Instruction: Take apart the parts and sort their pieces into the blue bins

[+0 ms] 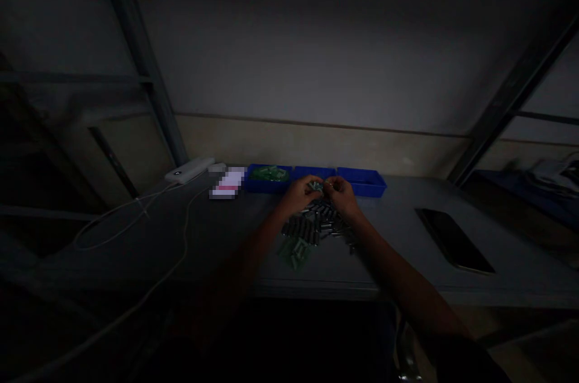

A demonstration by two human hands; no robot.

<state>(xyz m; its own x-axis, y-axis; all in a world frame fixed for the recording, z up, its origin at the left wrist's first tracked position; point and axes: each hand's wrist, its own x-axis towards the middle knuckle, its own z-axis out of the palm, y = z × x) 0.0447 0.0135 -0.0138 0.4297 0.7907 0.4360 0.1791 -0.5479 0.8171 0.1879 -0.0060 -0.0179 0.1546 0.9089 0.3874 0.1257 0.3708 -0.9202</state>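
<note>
As far as the dim light lets us judge, the step in hand is the handling of small parts between both hands, above the grey table. We find the left hand curled around a cluster of small pale pieces, held just in front of the middle blue tray. The right hand is close beside it, its fingers drawn in narrow; we cannot tell whether anything is pinched between them. Below and nearer the wearer lies a pile of dark cylindrical parts, with a green bag of pale pieces at its near edge. The left blue tray holds green bags. In our judgement, the next move calls for a steady left hold and a fine fingertip pinch on the right, so that no piece drops into the pile.
</note>
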